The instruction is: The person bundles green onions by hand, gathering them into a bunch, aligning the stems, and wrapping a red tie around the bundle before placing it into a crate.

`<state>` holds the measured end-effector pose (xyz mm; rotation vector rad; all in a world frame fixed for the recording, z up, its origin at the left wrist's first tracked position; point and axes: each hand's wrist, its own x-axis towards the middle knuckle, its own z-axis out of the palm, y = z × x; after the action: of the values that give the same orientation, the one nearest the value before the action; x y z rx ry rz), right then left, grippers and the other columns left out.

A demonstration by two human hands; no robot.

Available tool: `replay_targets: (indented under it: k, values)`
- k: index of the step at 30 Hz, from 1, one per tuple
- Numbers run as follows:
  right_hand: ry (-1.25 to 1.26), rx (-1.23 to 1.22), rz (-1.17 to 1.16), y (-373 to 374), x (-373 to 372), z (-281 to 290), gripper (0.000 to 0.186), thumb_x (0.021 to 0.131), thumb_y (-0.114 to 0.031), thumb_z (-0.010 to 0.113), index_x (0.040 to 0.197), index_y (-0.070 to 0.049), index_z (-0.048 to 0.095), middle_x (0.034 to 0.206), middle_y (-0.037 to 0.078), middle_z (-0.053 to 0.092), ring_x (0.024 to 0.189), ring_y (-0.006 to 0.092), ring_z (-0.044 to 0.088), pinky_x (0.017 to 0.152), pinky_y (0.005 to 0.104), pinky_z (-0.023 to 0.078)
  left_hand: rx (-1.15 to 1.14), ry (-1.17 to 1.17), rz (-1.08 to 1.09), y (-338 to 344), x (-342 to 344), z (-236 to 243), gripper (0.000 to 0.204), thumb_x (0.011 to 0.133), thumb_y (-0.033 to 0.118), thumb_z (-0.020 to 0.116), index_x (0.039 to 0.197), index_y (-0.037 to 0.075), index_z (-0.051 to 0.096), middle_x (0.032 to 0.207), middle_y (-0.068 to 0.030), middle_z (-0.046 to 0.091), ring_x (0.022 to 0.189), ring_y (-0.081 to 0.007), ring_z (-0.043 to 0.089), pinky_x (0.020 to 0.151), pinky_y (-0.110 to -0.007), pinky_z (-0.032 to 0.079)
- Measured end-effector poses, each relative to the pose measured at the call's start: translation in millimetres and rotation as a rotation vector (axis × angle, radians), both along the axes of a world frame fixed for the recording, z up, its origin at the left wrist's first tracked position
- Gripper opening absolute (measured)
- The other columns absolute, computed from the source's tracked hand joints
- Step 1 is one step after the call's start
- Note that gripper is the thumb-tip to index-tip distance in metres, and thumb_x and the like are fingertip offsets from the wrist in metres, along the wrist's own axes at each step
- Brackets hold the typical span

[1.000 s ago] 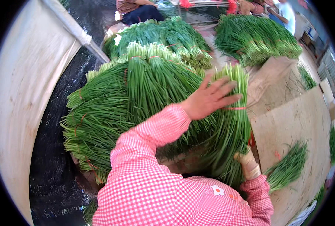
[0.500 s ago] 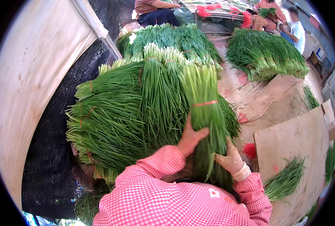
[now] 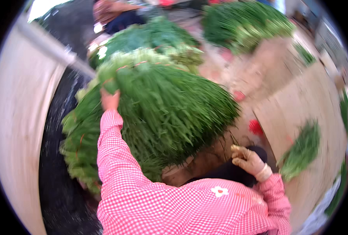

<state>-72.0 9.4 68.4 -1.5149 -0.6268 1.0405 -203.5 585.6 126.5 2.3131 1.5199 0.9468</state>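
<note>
— Where are the hands sitting against the chives (image 3: 162,109)?

— The left hand (image 3: 110,100) is reaching up and pressing into the upper left flank of the heap, fingers buried among the stalks; whether they are closing around a bundle I cannot tell. The right hand (image 3: 247,159) is hanging just below the heap's lower right edge, clear of the leaves, fingers loosely curled with nothing clamped in them.

— And the heap itself?

— It is lying straight ahead of the person, a broad mound of long, thin, glossy green blades fanning down and to the right, paler at the cut ends along the top. Thin red bands are circling some bundles. A black sheet (image 3: 56,172) is spreading under the heap's left side; pale brown cardboard (image 3: 299,109) is lying to its right, with a small loose bunch (image 3: 303,150) resting on it. Both sleeves are wearing a red-and-white check — soft woven cloth.
</note>
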Motion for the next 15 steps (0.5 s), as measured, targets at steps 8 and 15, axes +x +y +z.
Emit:
replay_targets:
  k: [8, 15]
  values:
    - [-0.336, -0.135, -0.421, -110.4, -45.1, 28.4, 0.040, 0.085, -0.020, 0.058, 0.121, -0.005, 0.049, 0.091, 0.008, 0.062, 0.084, 0.0180, 0.059, 0.078, 0.0318, 0.047, 0.591, 0.299, -0.130, -17.9, 58.9, -23.9, 0.040, 0.080, 0.031, 0.057, 0.108, 0.003, 0.056, 0.105, -0.0195, 0.057, 0.098, -0.0360, 0.053, 0.081, -0.045, 0.042]
    - [-0.011, 0.219, -1.281, -277.7, -160.8, 30.7, 0.030, 0.085, -0.017, 0.061, 0.113, -0.008, 0.056, 0.095, 0.004, 0.061, 0.089, 0.0124, 0.056, 0.080, 0.0280, 0.046, 0.892, 0.055, -0.679, -137.2, 190.6, 1.8, 0.040, 0.080, 0.021, 0.056, 0.115, 0.001, 0.052, 0.112, -0.0180, 0.055, 0.107, -0.0338, 0.048, 0.089, -0.042, 0.038]
